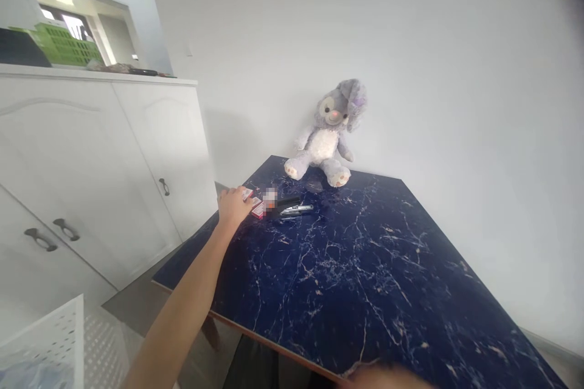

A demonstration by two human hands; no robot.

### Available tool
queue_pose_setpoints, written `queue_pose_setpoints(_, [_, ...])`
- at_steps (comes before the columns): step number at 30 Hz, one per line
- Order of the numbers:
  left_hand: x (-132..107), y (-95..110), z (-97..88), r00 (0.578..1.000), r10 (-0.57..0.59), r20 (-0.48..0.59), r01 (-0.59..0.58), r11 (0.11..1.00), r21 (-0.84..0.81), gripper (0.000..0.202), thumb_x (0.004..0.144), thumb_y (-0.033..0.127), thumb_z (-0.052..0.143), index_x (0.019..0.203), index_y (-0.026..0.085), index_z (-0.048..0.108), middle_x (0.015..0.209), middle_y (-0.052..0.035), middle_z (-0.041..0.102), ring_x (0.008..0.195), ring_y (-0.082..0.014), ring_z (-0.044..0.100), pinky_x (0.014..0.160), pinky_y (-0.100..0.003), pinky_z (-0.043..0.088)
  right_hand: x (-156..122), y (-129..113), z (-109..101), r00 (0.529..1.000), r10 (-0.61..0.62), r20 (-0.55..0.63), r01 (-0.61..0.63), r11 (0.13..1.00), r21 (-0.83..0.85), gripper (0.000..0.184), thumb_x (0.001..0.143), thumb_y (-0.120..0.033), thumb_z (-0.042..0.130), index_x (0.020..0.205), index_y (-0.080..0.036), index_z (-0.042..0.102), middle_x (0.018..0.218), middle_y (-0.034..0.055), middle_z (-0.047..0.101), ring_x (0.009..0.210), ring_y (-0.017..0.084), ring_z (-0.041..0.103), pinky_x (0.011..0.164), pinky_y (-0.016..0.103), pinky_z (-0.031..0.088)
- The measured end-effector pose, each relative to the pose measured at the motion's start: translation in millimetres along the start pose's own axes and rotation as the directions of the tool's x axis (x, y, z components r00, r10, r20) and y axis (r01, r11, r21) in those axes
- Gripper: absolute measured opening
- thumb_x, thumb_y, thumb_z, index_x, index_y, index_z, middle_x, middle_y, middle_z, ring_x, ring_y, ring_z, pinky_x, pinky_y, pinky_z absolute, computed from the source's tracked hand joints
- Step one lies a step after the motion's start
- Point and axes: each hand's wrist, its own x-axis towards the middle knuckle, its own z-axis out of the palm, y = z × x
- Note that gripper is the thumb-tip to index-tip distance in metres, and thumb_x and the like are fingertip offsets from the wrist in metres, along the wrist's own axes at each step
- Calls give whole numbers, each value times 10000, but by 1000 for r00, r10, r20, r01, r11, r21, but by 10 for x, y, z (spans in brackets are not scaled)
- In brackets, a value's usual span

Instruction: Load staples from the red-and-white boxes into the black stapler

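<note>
My left hand (pixel 233 205) reaches out over the left side of a dark blue marble-patterned table (pixel 365 279). Its fingers rest on a small red-and-white box (pixel 258 209), though a firm grip cannot be made out. Right beside the box lie a black object (pixel 285 202) and a silvery pen-like tool (pixel 297 209). A blurred patch hides part of this cluster. My right hand (pixel 387 377) shows only as a blurred sliver at the bottom edge, by the table's near edge. A grey-purple plush rabbit (pixel 326 137) sits at the table's far end against the wall.
White cabinets (pixel 114 158) with dark handles stand to the left, a green crate (pixel 64 44) on top. A white perforated basket (pixel 50 340) sits at the bottom left. A white wall runs behind and to the right of the table.
</note>
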Motion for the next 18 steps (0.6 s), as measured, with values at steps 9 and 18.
queue_pose_setpoints(9, [-35, -28, 10, 988, 108, 110, -104, 994, -37, 427, 956, 428, 495, 1274, 192, 657, 1248, -156, 680, 1185, -351, 583, 1007, -470, 439, 2216, -98, -186, 841, 19, -540, -148, 969, -198, 609, 882, -221, 493, 1480, -124, 436, 1426, 176, 547, 1253, 283, 592, 1103, 409, 437])
queue_pose_setpoints(18, [-91, 289, 218, 894, 434, 116, -366, 854, -371, 474, 831, 324, 717, 1298, 276, 652, 1191, -45, 728, 1119, -276, 632, 1013, -401, 470, 2329, -10, -127, 906, -65, -418, -16, 982, -186, 710, 856, -211, 542, 1533, -185, 329, 1329, 101, 665, 977, 231, 706, 968, 370, 507])
